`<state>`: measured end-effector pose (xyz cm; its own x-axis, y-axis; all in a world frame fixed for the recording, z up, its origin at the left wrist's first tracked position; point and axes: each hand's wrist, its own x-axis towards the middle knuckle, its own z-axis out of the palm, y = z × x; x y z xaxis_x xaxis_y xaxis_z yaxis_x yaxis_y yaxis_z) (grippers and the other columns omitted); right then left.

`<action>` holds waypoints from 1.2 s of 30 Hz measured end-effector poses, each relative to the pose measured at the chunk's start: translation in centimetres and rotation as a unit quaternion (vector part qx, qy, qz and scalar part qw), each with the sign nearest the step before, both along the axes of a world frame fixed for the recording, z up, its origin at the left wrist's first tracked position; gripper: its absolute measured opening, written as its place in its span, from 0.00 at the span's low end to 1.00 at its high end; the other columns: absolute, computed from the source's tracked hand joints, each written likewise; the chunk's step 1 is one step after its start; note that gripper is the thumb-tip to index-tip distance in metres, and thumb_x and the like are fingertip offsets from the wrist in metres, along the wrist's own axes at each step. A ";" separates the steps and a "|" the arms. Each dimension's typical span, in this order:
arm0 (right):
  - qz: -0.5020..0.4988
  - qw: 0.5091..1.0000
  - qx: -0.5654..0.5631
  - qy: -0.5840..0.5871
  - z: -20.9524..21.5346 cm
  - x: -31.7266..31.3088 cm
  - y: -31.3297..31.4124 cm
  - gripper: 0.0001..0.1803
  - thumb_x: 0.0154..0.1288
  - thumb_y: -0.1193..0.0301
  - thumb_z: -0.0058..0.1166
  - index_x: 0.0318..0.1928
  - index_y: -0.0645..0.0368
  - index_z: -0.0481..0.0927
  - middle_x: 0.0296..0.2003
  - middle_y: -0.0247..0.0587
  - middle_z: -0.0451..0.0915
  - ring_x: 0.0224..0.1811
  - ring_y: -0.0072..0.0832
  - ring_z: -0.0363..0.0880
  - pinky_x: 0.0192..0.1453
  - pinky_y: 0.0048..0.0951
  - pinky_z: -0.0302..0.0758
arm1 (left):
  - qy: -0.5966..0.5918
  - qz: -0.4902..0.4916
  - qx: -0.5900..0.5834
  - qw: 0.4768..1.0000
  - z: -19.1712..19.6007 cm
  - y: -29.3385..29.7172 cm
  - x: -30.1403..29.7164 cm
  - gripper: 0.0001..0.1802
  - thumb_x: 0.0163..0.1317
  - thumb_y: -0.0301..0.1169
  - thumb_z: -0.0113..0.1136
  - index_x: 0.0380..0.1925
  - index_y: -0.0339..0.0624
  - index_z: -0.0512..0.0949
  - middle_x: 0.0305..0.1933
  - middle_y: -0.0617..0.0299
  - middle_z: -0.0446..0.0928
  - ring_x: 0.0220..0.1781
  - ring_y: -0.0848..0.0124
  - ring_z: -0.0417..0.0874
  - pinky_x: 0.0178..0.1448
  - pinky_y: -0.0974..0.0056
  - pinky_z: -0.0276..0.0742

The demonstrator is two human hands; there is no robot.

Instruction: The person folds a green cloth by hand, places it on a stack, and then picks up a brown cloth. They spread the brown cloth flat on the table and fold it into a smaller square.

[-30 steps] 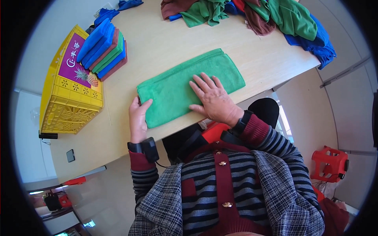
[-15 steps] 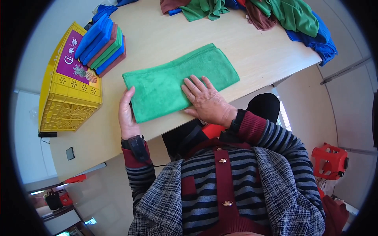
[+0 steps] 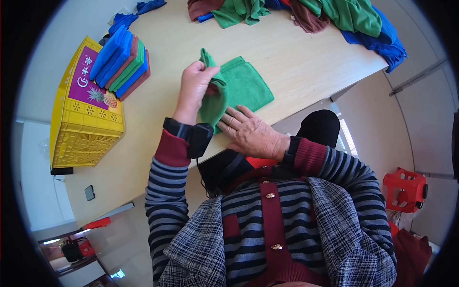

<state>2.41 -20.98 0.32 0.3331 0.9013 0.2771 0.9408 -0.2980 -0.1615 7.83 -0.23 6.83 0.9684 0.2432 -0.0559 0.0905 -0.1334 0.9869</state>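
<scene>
1. The green cloth lies near the front edge of the tabletop, partly folded: its left end is lifted and turned over toward the right, while the right part lies flat on the wood.
2. The left hand is closed around the raised fold, pinching the cloth between thumb and fingers.
3. The right hand lies open and flat, fingers spread, pressing the cloth's near edge at the front edge of the tabletop; it grips nothing.
4. Judging by this, the fold is under way but not yet laid down or smoothed.
5. A yellow crate stands at the left edge, with a stack of folded cloths in blue, green and brown set on it.
6. A heap of loose cloths in green, brown and blue lies along the far edge and right corner, apparently not yet folded.
7. The bare wood between the green cloth and the crate holds no obstacle.
</scene>
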 end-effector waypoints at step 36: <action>0.019 0.998 0.036 0.051 1.0 -0.7 -1.3 0.39 0.60 0.61 0.66 0.69 0.64 0.70 0.67 0.51 0.71 0.74 0.46 0.66 0.80 0.46 0.59 | -0.115 -0.083 0.551 0.822 -7.0 0.2 -4.8 0.33 0.78 0.47 0.51 0.74 0.36 0.65 0.80 0.43 0.60 0.83 0.45 0.55 0.83 0.46 0.52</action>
